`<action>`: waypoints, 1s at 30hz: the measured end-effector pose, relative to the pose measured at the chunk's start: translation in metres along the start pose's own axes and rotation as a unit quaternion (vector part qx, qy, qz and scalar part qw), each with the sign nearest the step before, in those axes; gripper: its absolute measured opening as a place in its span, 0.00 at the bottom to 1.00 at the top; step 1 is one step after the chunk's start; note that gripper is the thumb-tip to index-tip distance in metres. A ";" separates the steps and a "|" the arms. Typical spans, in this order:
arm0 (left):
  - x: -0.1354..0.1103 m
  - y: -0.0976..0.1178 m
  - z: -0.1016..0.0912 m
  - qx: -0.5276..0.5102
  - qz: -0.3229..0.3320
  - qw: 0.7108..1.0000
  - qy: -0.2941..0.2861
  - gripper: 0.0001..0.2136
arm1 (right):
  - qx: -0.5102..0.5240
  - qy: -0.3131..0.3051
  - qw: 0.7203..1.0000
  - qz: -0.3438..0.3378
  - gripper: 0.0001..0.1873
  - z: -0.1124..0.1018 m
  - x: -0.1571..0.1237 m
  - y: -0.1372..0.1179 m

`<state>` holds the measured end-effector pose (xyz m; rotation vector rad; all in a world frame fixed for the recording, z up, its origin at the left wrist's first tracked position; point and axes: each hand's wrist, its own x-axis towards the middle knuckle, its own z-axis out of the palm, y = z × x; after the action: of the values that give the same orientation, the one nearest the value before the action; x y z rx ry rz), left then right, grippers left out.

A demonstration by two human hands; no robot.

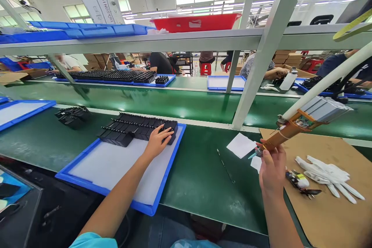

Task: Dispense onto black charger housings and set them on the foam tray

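My left hand [158, 141] rests with its fingers stretched out on the right end of the rows of black rectangular blocks [136, 126]. These blocks stand side by side at the far end of a blue-rimmed tray [174, 162] with a white base. Whether the fingertips pinch one block cannot be told. My right hand [273, 166] is closed around the lower part of an orange-brown dispensing syringe [277, 137], held tilted with its pale blue nozzle [253, 155] pointing down to the left. Just below the nozzle lie white paper pieces [240, 145].
A thin hooked wire tool [225, 166] lies on the green table [200, 178]. To the right, white gloves [328, 174] and small plugs [300, 182] rest on cardboard [328, 213]. Another black block group [73, 116] stands left. A slanted metal post [261, 58] rises ahead; people work beyond.
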<state>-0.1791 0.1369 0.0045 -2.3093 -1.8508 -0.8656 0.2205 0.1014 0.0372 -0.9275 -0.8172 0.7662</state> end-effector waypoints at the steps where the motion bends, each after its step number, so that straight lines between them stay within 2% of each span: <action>1: -0.001 0.002 0.001 0.013 0.001 1.000 -0.001 0.16 | -0.002 -0.002 1.000 0.003 0.29 0.000 0.000 -0.001; 6: -0.004 0.006 0.004 0.063 0.010 0.998 0.005 0.15 | 0.003 -0.006 1.000 -0.001 0.29 -0.001 0.000 0.001; 12: -0.005 0.006 0.003 0.088 -0.013 0.995 0.038 0.14 | -0.016 -0.012 1.000 -0.009 0.30 -0.002 0.000 0.004; 20: -0.003 0.006 0.005 0.037 0.039 0.996 0.075 0.15 | -0.038 -0.006 0.998 -0.044 0.34 -0.004 0.006 0.020; 24: 0.001 0.020 0.000 0.026 0.075 0.991 0.109 0.16 | -0.020 0.010 0.999 -0.039 0.32 -0.003 0.009 0.021; 27: 0.010 0.040 -0.003 0.013 0.122 0.990 0.062 0.17 | -0.004 0.019 0.999 -0.030 0.32 -0.003 0.014 0.015; 30: 0.033 0.061 0.005 -0.014 0.125 0.992 -0.004 0.20 | -0.008 0.002 1.000 -0.010 0.37 -0.006 0.023 0.008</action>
<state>-0.1178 0.1509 0.0334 -2.4933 -1.5153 -0.8528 0.2349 0.1218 0.0342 -0.9336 -0.8285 0.7414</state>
